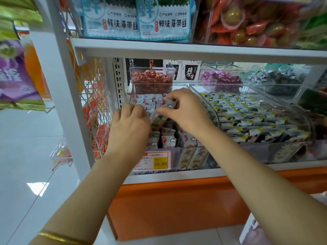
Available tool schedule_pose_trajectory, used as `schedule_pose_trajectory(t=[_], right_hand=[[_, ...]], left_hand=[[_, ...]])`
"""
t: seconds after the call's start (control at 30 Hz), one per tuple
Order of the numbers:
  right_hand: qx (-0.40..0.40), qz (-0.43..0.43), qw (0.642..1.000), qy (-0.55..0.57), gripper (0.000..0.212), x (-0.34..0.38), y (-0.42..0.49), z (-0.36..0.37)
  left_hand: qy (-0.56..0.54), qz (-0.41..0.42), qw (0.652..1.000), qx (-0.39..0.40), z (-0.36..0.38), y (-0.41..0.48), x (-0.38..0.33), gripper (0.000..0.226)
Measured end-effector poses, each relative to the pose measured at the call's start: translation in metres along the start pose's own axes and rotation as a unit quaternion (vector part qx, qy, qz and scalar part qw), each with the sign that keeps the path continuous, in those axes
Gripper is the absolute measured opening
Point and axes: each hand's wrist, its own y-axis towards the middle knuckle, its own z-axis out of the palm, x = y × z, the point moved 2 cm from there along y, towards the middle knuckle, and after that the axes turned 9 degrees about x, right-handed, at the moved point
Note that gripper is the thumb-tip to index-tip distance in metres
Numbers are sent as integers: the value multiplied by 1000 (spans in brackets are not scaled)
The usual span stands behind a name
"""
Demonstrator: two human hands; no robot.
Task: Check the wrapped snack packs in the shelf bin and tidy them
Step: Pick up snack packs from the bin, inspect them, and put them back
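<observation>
Both my hands are inside the clear shelf bin (187,149) at the left end of the shelf (194,50). My right hand (184,110) pinches one white snack pack (168,104) with a red dot between thumb and fingers, lifted just above the others. My left hand (130,123) is curled, fingers bent down among the packs (169,138); I cannot tell whether it grips one. The rest stand upright in rows beneath. A yellow price tag (160,163) reading 15.80 sits on the bin's front. A gold bangle (60,236) circles my left wrist.
</observation>
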Motion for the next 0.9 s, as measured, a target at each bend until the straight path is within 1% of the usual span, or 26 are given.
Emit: schedule_pose_trajectory(t=[0.1,0.17,0.3,0.4,0.47,0.5,0.57,0.6,0.63,0.7,0.73,0.77,0.8,0.9], right_hand=[[23,-14,999,-33,41,3,9,8],[42,-16,998,-37,40,4,12,14],[111,-2,991,-71,37,2,14,26],[174,-11,982,-78,29,-1,12,31],[213,-29,966,-141,19,-4,9,35],[225,-36,958,-173,19,-5,9,36],[233,-42,951,-196,22,-6,12,34],[228,-37,957,-175,24,-6,15,32],[211,-22,969,-129,26,-6,17,28],[148,12,989,-24,28,-6,24,22],[121,22,992,-2,27,-7,28,21],[108,26,994,-5,26,-7,33,22],[112,26,993,-23,23,-7,37,24],[175,11,975,-135,11,-10,49,37]], left_hand=[[-9,-15,1000,-9,-3,1,5,23],[-31,-14,999,-3,-4,0,8,23],[-81,-13,997,5,-4,-2,13,26],[-113,-30,993,-13,-6,-3,20,23],[-129,-41,991,-17,-7,-4,24,21],[-138,-46,989,-17,-7,-5,26,21],[-152,-53,987,-18,-6,-6,28,21],[-157,-54,986,-19,-6,-7,29,22],[-160,-56,985,-20,-5,-7,30,22],[-164,-61,984,-21,-5,-7,31,24],[-167,-63,984,-20,-5,-7,32,24],[-169,-65,983,-18,-5,-7,32,24],[-171,-66,983,-15,-5,-7,32,25],[-177,-68,982,-9,-6,-8,33,25]])
